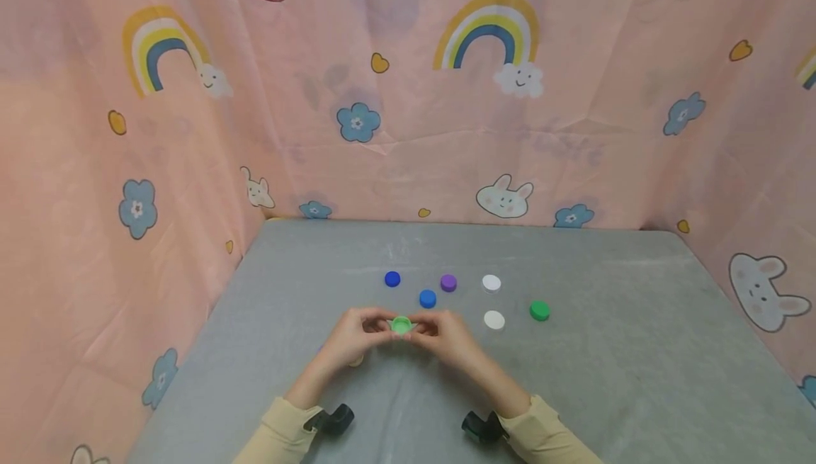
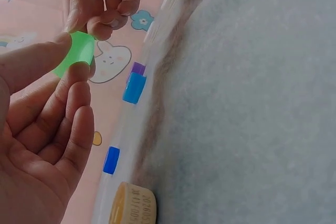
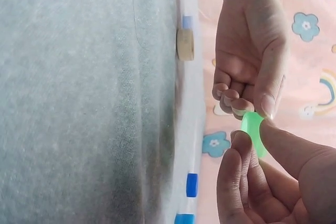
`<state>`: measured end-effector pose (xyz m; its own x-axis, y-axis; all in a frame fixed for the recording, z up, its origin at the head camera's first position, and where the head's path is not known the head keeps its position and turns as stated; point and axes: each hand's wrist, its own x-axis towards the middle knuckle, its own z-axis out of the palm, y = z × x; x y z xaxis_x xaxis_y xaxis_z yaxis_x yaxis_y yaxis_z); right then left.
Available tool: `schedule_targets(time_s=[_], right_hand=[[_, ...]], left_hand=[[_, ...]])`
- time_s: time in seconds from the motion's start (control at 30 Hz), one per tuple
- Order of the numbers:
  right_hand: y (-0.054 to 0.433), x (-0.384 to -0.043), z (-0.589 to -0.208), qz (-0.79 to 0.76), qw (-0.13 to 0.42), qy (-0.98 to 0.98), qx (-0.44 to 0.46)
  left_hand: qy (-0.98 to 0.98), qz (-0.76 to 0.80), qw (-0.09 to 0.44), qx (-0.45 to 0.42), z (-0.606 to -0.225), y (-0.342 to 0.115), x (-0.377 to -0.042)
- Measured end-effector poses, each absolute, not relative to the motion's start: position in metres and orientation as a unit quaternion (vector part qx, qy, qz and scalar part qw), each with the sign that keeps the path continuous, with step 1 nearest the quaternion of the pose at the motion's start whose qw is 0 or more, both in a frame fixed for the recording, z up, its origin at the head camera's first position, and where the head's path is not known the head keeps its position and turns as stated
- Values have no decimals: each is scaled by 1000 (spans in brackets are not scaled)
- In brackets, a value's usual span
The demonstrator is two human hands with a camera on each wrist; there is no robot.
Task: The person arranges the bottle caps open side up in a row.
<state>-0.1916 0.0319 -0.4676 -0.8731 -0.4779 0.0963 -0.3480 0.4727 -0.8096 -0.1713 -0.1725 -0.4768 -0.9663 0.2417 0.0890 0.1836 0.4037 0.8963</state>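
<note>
Light green round plastic cap (image 1: pixel 401 326): Was held in the air from two sides, above the grey cloth-covered table (image 1: pixel 605 379); showed its hollow inside to the head view.
Left hand (image 1: pixel 353 333): Pinched the left side of the light green cap with thumb and fingertip, parted only by as much as the cap required; had the other fingers loosely bent.
Right hand (image 1: pixel 446 336): Pinched the right side of the same cap, parted equally little; faced toward the left hand.
Beige round cap (image 1: pixel 357 361): Lay near the left hand, partly hidden by it in the head view; carried printed digits on its side.
Dark blue round cap (image 1: pixel 392 279): Lay on the far side of the hands, most left there.
Bright blue round cap (image 1: pixel 428 299): Lay nearer and more to the right.
Purple round cap (image 1: pixel 448 283): Lay just beside the bright blue one, to the right and farther.
Two white round caps (image 1: pixel 491 283): Lay to the right of the purple one, apart, one far and one near.
Deep green round cap (image 1: pixel 540 310): Lay most right of all.
Pink printed curtain (image 1: pixel 414 152): Hung behind the table.
</note>
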Motion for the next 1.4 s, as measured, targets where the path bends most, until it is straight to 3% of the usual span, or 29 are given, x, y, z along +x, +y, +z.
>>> schedule_targets(time_s=[0.33,1.03,1.4], right_hand=[[27,-191,-471,-450,67,855,-250],[11,-190,-482,-428,117,845,-300],[7,-186,-482,-423,129,844,-303]], left_hand=[[837,525,-1,153,-483,-180,-173],[870,454,84,174,-486,-201,-172],[880,430,81,185,-491,-207,-170]])
